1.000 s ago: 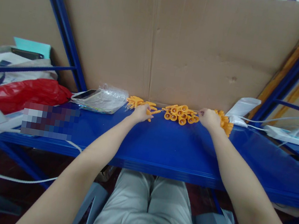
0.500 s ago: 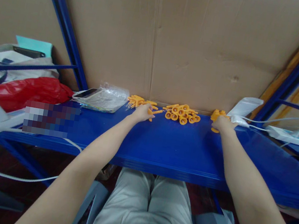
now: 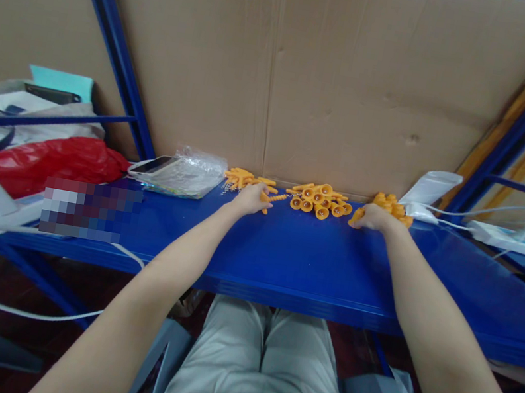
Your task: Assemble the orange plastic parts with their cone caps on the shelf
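Note:
My left hand (image 3: 251, 198) is closed around an orange T-shaped piece with a ridged rod (image 3: 277, 197), which points right toward the middle of the shelf. Just behind that hand lies a heap of orange plastic pieces (image 3: 240, 176) with thin metal chains. My right hand (image 3: 372, 217) pinches a small orange part (image 3: 356, 216) whose exact shape is partly hidden by the fingers. Behind the right wrist sits a cluster of orange knobby parts (image 3: 392, 205). Between my hands rests a pile of orange cone-shaped cups (image 3: 323, 200), most with their round openings facing me.
A blue metal shelf (image 3: 292, 262) carries everything, with a cardboard sheet (image 3: 341, 89) along its back. On the left are a clear plastic bag (image 3: 190, 174), a red bag (image 3: 57, 162) and white cables. A white pouch (image 3: 429, 192) and a power strip (image 3: 516, 242) are on the right.
My right hand has moved left from the orange cluster with a small orange part in its fingers, uncovering more of the cluster. My left hand has stayed nearly still.

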A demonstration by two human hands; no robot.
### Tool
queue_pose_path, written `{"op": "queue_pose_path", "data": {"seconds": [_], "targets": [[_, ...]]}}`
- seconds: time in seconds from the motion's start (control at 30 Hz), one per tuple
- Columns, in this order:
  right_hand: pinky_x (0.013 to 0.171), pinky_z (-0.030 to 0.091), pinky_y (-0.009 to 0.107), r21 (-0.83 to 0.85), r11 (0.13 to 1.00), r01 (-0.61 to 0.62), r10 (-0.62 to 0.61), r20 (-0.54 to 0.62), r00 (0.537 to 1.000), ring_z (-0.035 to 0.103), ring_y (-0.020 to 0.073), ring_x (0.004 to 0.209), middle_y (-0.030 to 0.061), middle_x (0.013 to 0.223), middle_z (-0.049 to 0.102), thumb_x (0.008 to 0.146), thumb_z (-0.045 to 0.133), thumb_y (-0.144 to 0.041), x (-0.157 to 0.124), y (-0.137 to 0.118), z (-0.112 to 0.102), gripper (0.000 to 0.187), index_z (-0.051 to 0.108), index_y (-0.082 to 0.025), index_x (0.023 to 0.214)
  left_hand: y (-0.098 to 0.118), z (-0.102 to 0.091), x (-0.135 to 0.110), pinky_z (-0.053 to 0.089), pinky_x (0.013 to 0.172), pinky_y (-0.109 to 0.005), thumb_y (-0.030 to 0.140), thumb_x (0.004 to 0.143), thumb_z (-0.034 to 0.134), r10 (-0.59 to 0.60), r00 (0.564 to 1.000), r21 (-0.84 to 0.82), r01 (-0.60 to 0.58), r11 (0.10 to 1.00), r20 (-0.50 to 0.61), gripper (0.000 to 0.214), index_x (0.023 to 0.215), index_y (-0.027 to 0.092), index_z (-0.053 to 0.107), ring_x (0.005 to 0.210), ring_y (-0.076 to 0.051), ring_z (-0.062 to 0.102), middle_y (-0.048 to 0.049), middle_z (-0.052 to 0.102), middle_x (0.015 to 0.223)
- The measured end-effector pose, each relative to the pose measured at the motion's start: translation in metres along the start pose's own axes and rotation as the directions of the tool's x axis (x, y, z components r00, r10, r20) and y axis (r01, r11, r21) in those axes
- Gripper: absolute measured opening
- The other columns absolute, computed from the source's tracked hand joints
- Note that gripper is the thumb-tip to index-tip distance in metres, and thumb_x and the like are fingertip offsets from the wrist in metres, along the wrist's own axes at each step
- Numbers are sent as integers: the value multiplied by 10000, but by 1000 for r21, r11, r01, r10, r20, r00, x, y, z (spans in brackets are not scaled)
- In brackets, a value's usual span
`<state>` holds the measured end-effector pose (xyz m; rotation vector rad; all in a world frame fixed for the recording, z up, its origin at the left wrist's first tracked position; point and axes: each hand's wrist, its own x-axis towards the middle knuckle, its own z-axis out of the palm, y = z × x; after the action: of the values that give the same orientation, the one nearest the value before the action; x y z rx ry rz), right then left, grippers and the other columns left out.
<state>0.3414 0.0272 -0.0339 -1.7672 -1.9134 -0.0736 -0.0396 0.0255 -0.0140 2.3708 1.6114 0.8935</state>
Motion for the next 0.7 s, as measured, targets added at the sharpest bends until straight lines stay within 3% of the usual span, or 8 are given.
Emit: {"op": "queue_pose_path", "data": {"seconds": [0.07,0.13,0.47,0.7], "targets": [[664,554,433,3,999,-32,31,189,982,691,299,733,105,735,716,624,814,-353,0,2,-1,201,695,-198,674,-1,0,0,560,722,-339,209,703,811,0,1000,-6,0,1000,1,281,909,169,623,807,-234,693,-40,678,787],[659,554,431,2,999,-54,51,284,957,692,294,716,102,731,720,636,806,-355,1,1,-3,197,689,-203,681,-1,0,0,560,705,-336,214,703,809,1,1000,-14,-1,1000,5,284,913,172,624,779,-227,688,-35,674,774],[759,521,409,-103,978,-182,202,246,948,694,329,871,120,890,736,662,814,-233,-14,-38,-19,175,694,-194,782,5,-3,-3,553,733,-327,226,716,802,-4,1000,19,4,1000,25,294,947,170,629,789,-214,681,-30,677,801],[770,505,357,-154,969,-193,222,199,954,686,286,882,104,955,744,697,751,-159,-19,-53,-24,203,712,-185,895,2,1,-1,551,810,-344,230,736,790,23,1000,68,-24,997,14,311,994,159,630,850,-220,685,-32,676,819]]}}
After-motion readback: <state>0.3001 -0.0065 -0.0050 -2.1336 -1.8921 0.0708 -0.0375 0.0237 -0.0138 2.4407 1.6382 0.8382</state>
